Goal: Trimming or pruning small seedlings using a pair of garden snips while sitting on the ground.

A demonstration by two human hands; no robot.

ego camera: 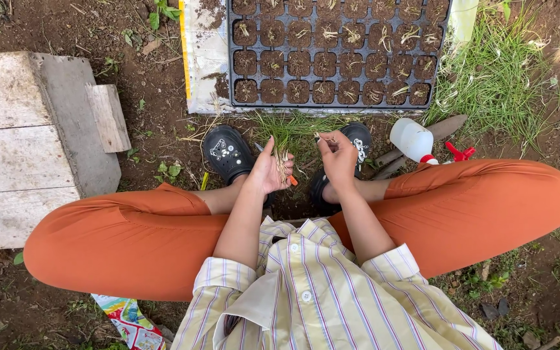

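Bare brown soil (pixel 163 110) with scattered weeds and dry leaves fills the ground, and a patch of thin green grass (pixel 500 78) grows at the upper right. A person sits low with knees spread wide in orange trousers (pixel 131 240), a striped yellow shirt (pixel 319 298) with rolled cuffs at the bottom of the view. To the left lies a weathered wooden board platform (pixel 14 142) with a small wooden block (pixel 108 116) on its edge. Straight ahead on the ground sits a black seedling tray (pixel 332 52), its square cells filled with dark soil and pale sprouts, resting on a soiled white sheet (pixel 205 58). Two black clogs (pixel 228 152) with small charms stand just below the tray, toes toward it. Right of the feet a white spray bottle (pixel 413 139) with a red trigger lies on the soil, beside what looks like a trowel handle, though it is partly hidden. A colourful printed wrapper (pixel 128 321) lies under the left thigh.

The left hand (pixel 268 172) is curled around a bundle of thin green seedlings (pixel 286 139), fingers closed on the pale roots while the leaves fan upward toward the tray. The right hand (pixel 338 155) is held just beside it, fingers pinching a small pale seedling strand (pixel 324 137) at its tip. The two hands are near each other, above the gap between the clogs.
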